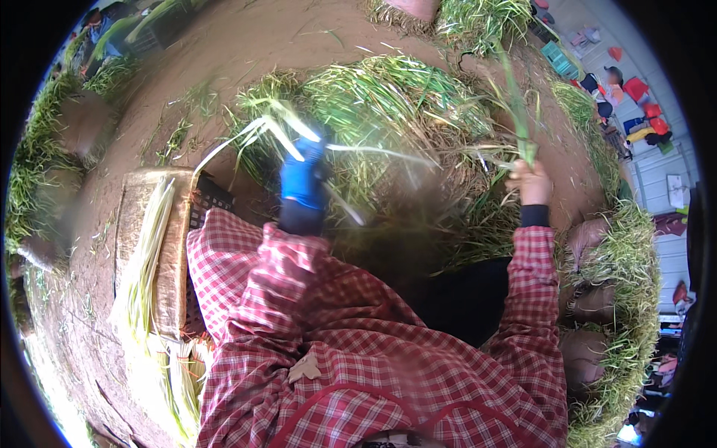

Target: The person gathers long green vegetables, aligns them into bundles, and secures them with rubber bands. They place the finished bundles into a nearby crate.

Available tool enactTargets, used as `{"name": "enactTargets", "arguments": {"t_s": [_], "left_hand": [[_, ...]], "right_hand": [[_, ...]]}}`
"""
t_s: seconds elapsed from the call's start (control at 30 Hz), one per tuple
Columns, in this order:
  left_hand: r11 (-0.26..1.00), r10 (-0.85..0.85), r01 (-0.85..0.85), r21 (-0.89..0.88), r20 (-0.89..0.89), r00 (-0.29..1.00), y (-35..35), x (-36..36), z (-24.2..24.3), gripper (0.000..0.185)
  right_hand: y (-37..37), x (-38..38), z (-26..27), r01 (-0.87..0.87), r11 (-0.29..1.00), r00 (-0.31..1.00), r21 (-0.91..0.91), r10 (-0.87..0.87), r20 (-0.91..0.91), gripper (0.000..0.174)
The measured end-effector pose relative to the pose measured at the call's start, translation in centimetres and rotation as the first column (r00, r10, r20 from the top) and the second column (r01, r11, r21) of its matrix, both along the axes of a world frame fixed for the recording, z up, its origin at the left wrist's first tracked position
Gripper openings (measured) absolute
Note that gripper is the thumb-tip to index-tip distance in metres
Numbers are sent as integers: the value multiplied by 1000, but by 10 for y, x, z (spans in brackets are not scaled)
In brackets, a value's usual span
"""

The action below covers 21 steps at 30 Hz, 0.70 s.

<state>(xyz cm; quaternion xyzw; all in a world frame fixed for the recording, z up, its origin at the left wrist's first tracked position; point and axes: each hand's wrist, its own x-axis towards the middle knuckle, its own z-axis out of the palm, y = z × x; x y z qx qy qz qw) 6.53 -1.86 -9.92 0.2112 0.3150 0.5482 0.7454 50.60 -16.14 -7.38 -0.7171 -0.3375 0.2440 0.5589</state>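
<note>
My left hand, in a blue glove and blurred, is shut on several pale stalks that stick out to both sides. Farther right, my right hand grips a bunch of green leafy stalks, its leaves pointing away from me. Between and beyond both hands lies a big heap of green and yellowing leafy stalks. At my left stands a crate with a brown cover; long pale yellow-green stalks lie along its top.
Bundles with reddish ties lie by the crate at lower left. Wrapped bundles of greens line the right side, and more greens line the left. Bare earth shows beyond the heap. A person and a teal crate are at far right.
</note>
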Motion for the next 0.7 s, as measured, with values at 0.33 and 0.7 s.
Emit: {"name": "enactTargets", "arguments": {"t_s": [0.33, 0.7], "left_hand": [[954, -284, 280, -104, -27, 958, -25, 52, -100, 24], [978, 63, -34, -205, 137, 989, -8, 39, -96, 20]], "right_hand": [[27, -201, -31, -518, 746, 676, -418, 657, 335, 44], [198, -112, -101, 254, 794, 356, -552, 454, 817, 21]]}}
